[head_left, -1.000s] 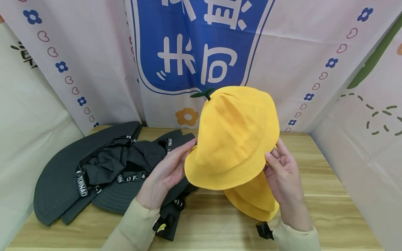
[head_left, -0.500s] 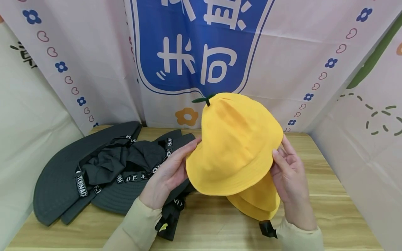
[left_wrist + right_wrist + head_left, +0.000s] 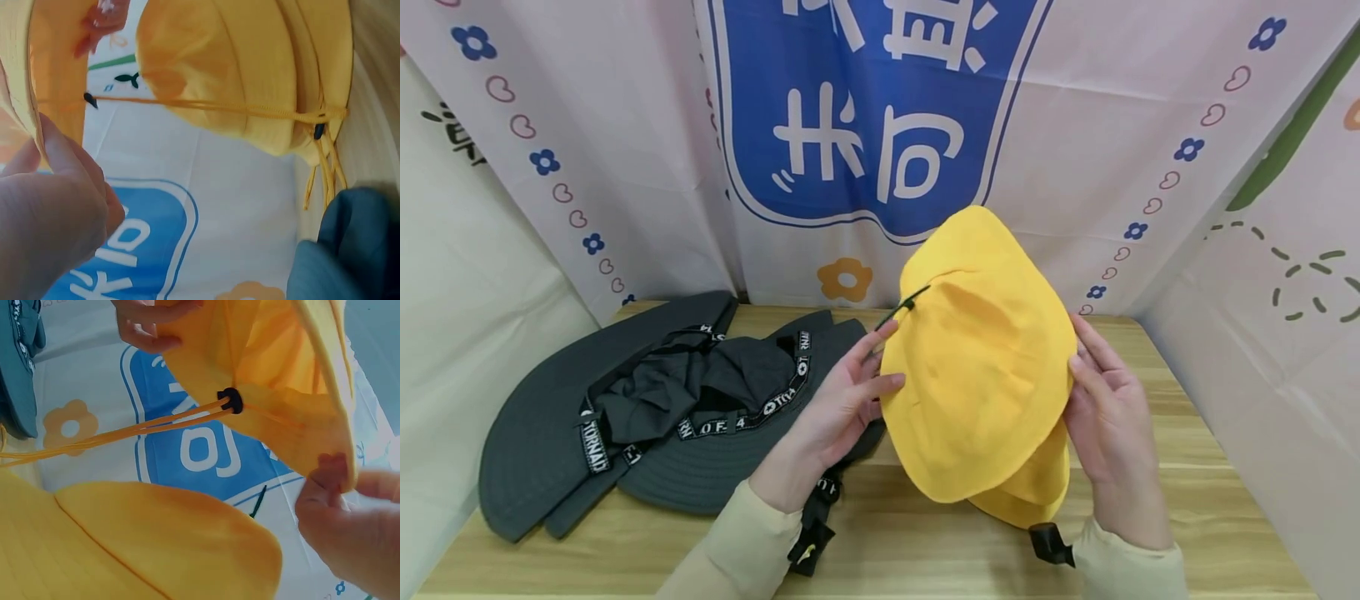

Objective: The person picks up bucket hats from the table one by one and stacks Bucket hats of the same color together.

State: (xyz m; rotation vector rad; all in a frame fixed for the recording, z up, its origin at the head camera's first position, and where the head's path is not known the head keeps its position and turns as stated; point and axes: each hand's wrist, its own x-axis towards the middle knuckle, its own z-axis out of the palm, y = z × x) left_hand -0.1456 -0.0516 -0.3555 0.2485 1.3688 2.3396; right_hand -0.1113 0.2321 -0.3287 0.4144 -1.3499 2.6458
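Where the wooden table (yellow hat held above) ends, printed cloth hangs.

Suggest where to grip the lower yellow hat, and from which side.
Pinch its brim at the near edge, coming in low from the person's side. The lower hat stands crown up, brim down by the table, and the upper hat blocks its crown from above. That thin edge should pinch easily. Mind the cord crossing before it in the left wrist view.
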